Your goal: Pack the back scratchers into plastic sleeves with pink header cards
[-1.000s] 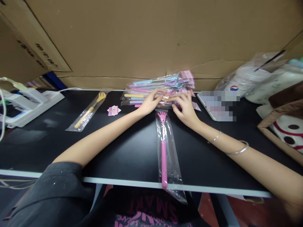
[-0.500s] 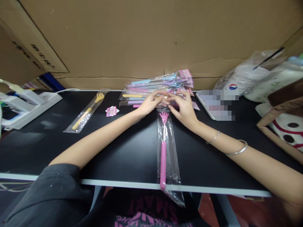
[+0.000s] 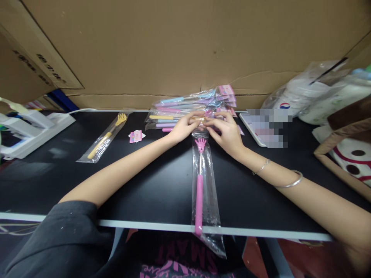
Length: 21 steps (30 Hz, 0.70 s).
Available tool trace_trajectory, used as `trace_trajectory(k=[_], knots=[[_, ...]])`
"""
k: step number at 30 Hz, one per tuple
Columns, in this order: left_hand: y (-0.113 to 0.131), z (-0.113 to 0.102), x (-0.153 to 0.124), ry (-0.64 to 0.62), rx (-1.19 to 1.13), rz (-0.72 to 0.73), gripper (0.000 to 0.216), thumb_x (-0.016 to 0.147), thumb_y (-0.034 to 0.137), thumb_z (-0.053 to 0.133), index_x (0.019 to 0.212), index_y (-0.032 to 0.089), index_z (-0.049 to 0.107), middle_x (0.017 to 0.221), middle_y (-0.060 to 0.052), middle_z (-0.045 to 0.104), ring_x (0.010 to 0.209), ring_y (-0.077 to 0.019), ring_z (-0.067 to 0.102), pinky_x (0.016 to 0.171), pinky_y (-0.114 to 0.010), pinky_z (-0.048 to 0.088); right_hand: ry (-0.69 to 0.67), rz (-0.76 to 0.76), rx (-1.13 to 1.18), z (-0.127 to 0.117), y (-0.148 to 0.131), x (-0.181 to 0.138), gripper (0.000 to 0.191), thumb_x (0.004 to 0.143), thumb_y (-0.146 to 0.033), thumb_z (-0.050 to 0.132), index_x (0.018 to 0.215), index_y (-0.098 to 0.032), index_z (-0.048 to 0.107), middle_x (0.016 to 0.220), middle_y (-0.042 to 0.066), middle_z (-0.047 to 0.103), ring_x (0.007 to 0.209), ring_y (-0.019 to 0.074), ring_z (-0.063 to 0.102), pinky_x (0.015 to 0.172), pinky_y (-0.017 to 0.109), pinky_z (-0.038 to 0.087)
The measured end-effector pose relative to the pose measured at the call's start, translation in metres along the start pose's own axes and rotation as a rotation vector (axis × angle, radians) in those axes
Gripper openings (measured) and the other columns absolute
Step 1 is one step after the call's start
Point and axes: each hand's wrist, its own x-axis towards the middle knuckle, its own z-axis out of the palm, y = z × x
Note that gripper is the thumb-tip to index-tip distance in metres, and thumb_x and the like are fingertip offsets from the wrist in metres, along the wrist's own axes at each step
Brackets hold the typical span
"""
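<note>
A pink back scratcher lies in a clear plastic bag, its claw end away from me and its handle end at the table's front edge. My left hand and my right hand meet at the bag's far end, fingers closed around its top edge. What lies between the fingertips is mostly hidden. Right behind them is a pile of bagged back scratchers in several colours, with pink cards. To the left lie a bagged yellow back scratcher and small loose pink cards.
A white power strip with plugs stands on the left. At right are a phone, partly blurred out, a cup in a plastic bag and a brown-handled bag. Cardboard walls the back of the black table.
The bagged pink back scratcher has slid very slightly toward me. My right fingers have drawn closer together and curled in at the bag's top edge; my left hand is almost unmoved.
</note>
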Motion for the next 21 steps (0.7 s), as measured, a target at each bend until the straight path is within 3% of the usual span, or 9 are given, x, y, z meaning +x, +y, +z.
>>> trace_trajectory(k=[5,10,17,21], knots=[[0.006,-0.001,-0.003,0.065,0.026,-0.076,0.038,0.093,0.019,0.052,0.13,0.016,0.054,0.094,-0.008,0.074,0.078,-0.0161,0.074,0.071,-0.024,0.059,-0.058,-0.071,0.004,0.002,-0.002,-0.001,0.021,0.091,-0.019,0.056,0.104,-0.023,0.071,0.112,0.008,0.072,0.121,0.0307,0.054,0.102,0.055,0.046],[0.001,-0.003,-0.001,0.059,-0.02,-0.065,0.036,0.093,0.019,0.052,0.129,0.015,0.053,0.092,-0.008,0.074,0.078,-0.0164,0.074,0.078,-0.029,0.06,-0.077,-0.044,-0.04,0.003,-0.003,-0.001,0.028,0.089,-0.02,0.059,0.116,-0.021,0.067,0.116,0.011,0.069,0.123,0.0336,0.052,0.103,0.058,0.043],[-0.004,0.001,-0.001,0.021,0.003,-0.009,0.03,0.09,0.017,0.055,0.119,0.011,0.058,0.112,-0.012,0.07,0.078,-0.0149,0.072,0.078,-0.027,0.059,-0.062,-0.069,-0.053,0.001,-0.002,0.0,0.013,0.09,-0.021,0.057,0.093,-0.021,0.07,0.106,0.009,0.073,0.115,0.0322,0.054,0.097,0.054,0.046],[-0.004,0.001,-0.002,0.02,0.045,0.01,0.03,0.09,0.018,0.054,0.12,0.013,0.056,0.105,-0.009,0.072,0.078,-0.0137,0.072,0.077,-0.026,0.058,-0.055,-0.079,-0.045,0.0,-0.004,0.0,0.015,0.091,-0.022,0.056,0.089,-0.023,0.07,0.104,0.006,0.074,0.111,0.031,0.055,0.095,0.053,0.046]])
